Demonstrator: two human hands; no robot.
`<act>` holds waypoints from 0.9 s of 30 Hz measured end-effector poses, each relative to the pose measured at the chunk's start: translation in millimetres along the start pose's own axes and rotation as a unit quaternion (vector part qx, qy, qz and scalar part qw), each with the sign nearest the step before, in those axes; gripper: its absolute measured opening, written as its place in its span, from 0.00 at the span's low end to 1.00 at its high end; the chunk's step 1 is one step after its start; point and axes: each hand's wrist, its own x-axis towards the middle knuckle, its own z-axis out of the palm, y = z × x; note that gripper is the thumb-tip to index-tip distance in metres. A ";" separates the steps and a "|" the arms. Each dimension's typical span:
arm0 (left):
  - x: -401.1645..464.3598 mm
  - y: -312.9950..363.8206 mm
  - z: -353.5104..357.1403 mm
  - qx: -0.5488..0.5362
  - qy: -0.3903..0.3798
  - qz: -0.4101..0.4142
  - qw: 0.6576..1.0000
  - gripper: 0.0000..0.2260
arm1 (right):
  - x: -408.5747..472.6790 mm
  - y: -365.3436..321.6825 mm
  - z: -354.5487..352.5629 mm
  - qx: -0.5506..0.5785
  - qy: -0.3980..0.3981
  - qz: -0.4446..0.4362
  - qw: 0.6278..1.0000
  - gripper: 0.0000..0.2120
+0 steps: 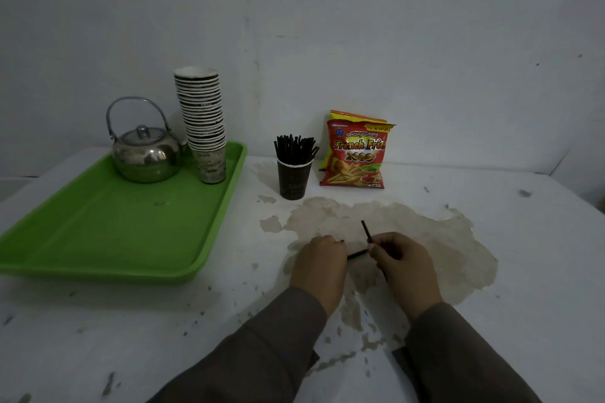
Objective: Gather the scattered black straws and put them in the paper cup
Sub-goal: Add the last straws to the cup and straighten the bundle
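Note:
A dark paper cup [293, 180] stands upright near the table's middle, with several black straws [294, 149] sticking out of it. My right hand [404, 267] grips one black straw [366, 231], whose tip points up and away from me. My left hand [319, 267] rests knuckles-up on the table, its fingers curled at the end of another black straw [357, 253] that lies flat between the two hands. How firmly the left fingers hold that straw is hidden by the hand.
A green tray [108, 229] at the left carries a steel kettle [145, 150] and a tall stack of paper cups [204, 126]. A red French-fries snack bag [357, 154] leans by the wall right of the cup. The table top [491, 271] is white with peeled patches.

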 end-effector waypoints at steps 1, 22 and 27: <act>-0.3 -0.6 -0.8 -0.004 0.002 -0.004 1.000 0.10 | 0.4 -0.8 -0.2 0.006 0.003 0.000 1.000 0.03; -41.4 -70.5 -57.9 -0.515 0.123 -0.220 0.819 0.06 | 18.2 -31.8 41.8 -0.374 -0.252 -0.302 0.840 0.11; -39.2 -72.6 -54.7 -0.591 0.120 -0.233 0.763 0.08 | 10.8 -26.6 49.4 -0.420 -0.256 -0.346 0.799 0.14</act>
